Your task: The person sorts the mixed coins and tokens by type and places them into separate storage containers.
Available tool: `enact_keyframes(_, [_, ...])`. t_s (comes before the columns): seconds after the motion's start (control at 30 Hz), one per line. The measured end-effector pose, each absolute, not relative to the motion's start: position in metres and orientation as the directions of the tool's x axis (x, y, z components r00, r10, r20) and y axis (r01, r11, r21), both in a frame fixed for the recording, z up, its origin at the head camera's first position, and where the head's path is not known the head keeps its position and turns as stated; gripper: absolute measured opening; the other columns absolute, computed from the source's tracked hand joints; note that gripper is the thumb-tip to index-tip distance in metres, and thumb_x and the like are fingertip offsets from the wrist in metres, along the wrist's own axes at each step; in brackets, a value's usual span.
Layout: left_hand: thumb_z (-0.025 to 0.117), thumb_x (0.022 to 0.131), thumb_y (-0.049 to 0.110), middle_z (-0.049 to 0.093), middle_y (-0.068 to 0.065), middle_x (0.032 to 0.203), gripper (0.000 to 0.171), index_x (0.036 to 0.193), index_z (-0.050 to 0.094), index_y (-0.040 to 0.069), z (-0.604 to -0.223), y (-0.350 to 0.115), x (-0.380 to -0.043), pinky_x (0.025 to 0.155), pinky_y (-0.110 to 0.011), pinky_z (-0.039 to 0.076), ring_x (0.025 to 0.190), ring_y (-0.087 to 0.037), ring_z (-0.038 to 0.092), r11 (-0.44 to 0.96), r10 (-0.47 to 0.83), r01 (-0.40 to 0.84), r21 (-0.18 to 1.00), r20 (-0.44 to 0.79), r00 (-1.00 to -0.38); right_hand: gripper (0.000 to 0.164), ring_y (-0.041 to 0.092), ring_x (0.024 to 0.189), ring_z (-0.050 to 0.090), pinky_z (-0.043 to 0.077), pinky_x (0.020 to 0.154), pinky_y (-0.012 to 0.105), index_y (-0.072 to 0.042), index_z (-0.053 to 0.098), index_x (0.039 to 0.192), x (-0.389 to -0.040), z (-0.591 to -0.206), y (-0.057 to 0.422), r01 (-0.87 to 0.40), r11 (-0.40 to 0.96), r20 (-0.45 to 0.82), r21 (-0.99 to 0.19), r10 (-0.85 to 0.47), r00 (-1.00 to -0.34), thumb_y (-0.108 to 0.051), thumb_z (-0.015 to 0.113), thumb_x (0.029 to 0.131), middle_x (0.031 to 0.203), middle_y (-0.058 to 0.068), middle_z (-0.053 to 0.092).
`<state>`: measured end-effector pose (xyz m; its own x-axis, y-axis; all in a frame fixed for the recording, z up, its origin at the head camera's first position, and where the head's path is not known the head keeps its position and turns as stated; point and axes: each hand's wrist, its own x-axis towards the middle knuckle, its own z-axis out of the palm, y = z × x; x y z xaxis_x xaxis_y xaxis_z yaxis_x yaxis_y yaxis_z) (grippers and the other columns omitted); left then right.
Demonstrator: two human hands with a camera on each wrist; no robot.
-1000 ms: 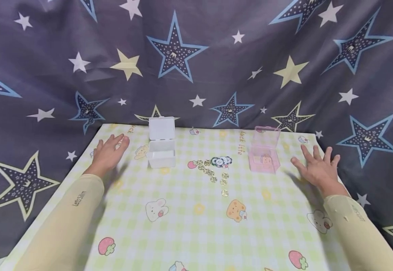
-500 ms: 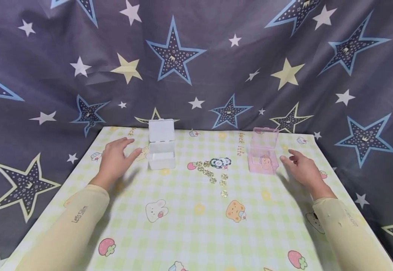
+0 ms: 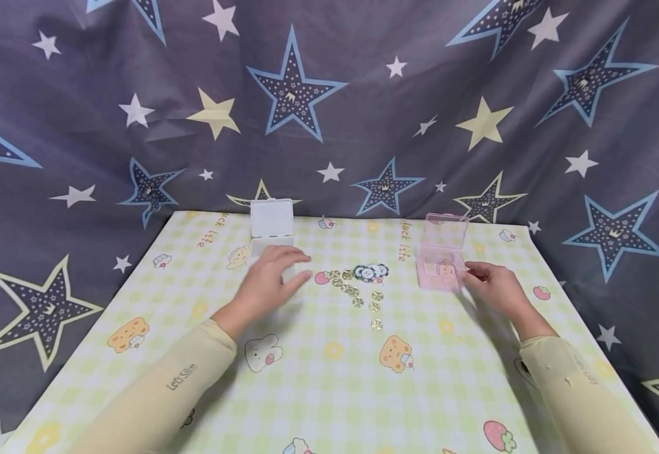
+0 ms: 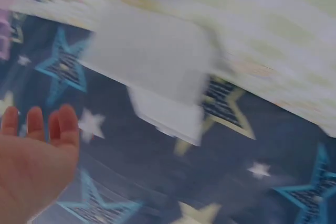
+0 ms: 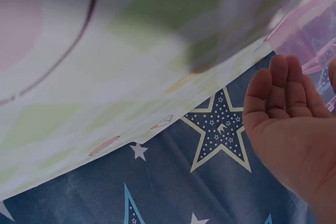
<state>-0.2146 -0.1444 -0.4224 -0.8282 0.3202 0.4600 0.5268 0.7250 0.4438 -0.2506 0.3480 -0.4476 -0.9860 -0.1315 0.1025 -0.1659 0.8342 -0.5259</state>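
In the head view my left hand (image 3: 265, 277), fingers and thumb apart with nothing between them, passes in front of the white lidded box (image 3: 272, 219) and hides much of its lower part. The lid of that box stands up. To its right lie several gold coins (image 3: 357, 302) and a small cluster of round tokens (image 3: 368, 272) in dark green and white. My right hand (image 3: 495, 287) has its fingertips right at the right side of the pink see-through box (image 3: 432, 280), whose lid is also raised. The right wrist view shows those fingers slightly bent beside the pink box (image 5: 302, 38).
A table with a green-and-white checked cloth (image 3: 318, 391) printed with cartoon animals and strawberries carries everything. Its far edge meets a dark star-patterned curtain (image 3: 329, 145) that hangs behind and at both sides.
My left hand has moved right, from left of the white box to in front of it. My right hand has come inward from the right to the pink box's side. Coins and boxes stay put.
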Motion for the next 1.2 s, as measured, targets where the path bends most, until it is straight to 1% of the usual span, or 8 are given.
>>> enact_keyframes(0.17, [0.076, 0.101, 0.036, 0.07, -0.008, 0.144, 0.039, 0.135, 0.074, 0.018, -0.427, -0.099, -0.218, 0.121, -0.049, 0.045, 0.138, -0.029, 0.059, 0.715, 0.456, 0.545, 0.438, 0.298, -0.838, 0.045, 0.046, 0.113, 0.072, 0.057, 0.096, 0.058, 0.006, 0.061, 0.144, -0.251, -0.45, 0.347, -0.184, 0.821, 0.123, -0.54, -0.14, -0.983, -0.021, 0.064, 0.109, 0.123, 0.028, 0.075])
enact_keyframes(0.3, [0.074, 0.102, 0.038, 0.068, -0.008, 0.147, 0.048, 0.145, 0.068, 0.017, -0.435, -0.069, -0.233, 0.122, -0.048, 0.043, 0.139, -0.031, 0.059, 0.746, 0.509, 0.538, 0.394, 0.184, -0.841, 0.044, 0.045, 0.113, 0.073, 0.057, 0.096, 0.055, 0.004, 0.062, 0.145, -0.252, -0.451, 0.344, -0.189, 0.804, 0.133, -0.564, -0.138, -0.982, -0.019, 0.065, 0.108, 0.121, 0.027, 0.077])
enact_keyframes(0.5, [0.068, 0.105, 0.044, 0.063, -0.005, 0.154, 0.055, 0.155, 0.058, 0.023, -0.449, -0.041, -0.255, 0.121, -0.053, 0.042, 0.141, -0.033, 0.056, 0.809, 0.494, 0.481, 0.339, 0.054, -0.868, 0.045, 0.043, 0.113, 0.074, 0.058, 0.092, 0.047, 0.002, 0.063, 0.146, -0.254, -0.453, 0.338, -0.197, 0.782, 0.135, -0.591, -0.144, -0.98, -0.02, 0.067, 0.107, 0.121, 0.025, 0.078])
enact_keyframes(0.8, [0.056, 0.109, 0.054, 0.053, -0.003, 0.157, 0.06, 0.165, 0.042, 0.037, -0.457, -0.015, -0.272, 0.119, -0.05, 0.04, 0.14, -0.028, 0.049, 0.868, 0.444, 0.407, 0.286, -0.078, -0.893, 0.045, 0.04, 0.111, 0.075, 0.058, 0.089, 0.039, -0.001, 0.063, 0.147, -0.256, -0.457, 0.339, -0.188, 0.777, 0.121, -0.601, -0.144, -0.982, -0.022, 0.067, 0.107, 0.122, 0.024, 0.078])
enact_keyframes(0.87, [0.054, 0.109, 0.056, 0.053, -0.003, 0.154, 0.059, 0.165, 0.042, 0.038, -0.459, -0.012, -0.274, 0.116, -0.048, 0.041, 0.137, -0.026, 0.048, 0.87, 0.452, 0.417, 0.261, -0.091, -0.887, 0.045, 0.038, 0.11, 0.075, 0.057, 0.087, 0.035, -0.001, 0.064, 0.146, -0.256, -0.457, 0.339, -0.187, 0.775, 0.121, -0.604, -0.142, -0.982, -0.023, 0.068, 0.107, 0.122, 0.023, 0.078])
enact_keyframes(0.97, [0.053, 0.11, 0.055, 0.055, -0.005, 0.15, 0.057, 0.162, 0.047, 0.035, -0.459, -0.011, -0.274, 0.113, -0.048, 0.042, 0.133, -0.027, 0.049, 0.861, 0.48, 0.449, 0.239, -0.09, -0.873, 0.045, 0.036, 0.108, 0.075, 0.056, 0.084, 0.03, -0.002, 0.064, 0.146, -0.255, -0.456, 0.339, -0.183, 0.774, 0.12, -0.606, -0.139, -0.983, -0.024, 0.069, 0.107, 0.121, 0.023, 0.079])
enact_keyframes(1.1, [0.054, 0.11, 0.052, 0.056, -0.007, 0.148, 0.052, 0.157, 0.056, 0.029, -0.462, -0.012, -0.274, 0.113, -0.05, 0.042, 0.131, -0.028, 0.05, 0.85, 0.501, 0.477, 0.225, -0.066, -0.863, 0.045, 0.036, 0.108, 0.075, 0.056, 0.083, 0.032, -0.002, 0.064, 0.146, -0.255, -0.456, 0.337, -0.181, 0.774, 0.115, -0.607, -0.14, -0.984, -0.023, 0.068, 0.107, 0.121, 0.023, 0.078])
enact_keyframes(1.2, [0.055, 0.11, 0.047, 0.052, -0.007, 0.158, 0.048, 0.153, 0.061, 0.027, -0.465, -0.012, -0.275, 0.116, -0.051, 0.043, 0.139, -0.029, 0.049, 0.845, 0.505, 0.487, 0.22, -0.028, -0.863, 0.045, 0.037, 0.108, 0.075, 0.057, 0.086, 0.036, -0.003, 0.064, 0.147, -0.255, -0.456, 0.338, -0.176, 0.781, 0.112, -0.599, -0.137, -0.984, -0.024, 0.066, 0.108, 0.123, 0.023, 0.078])
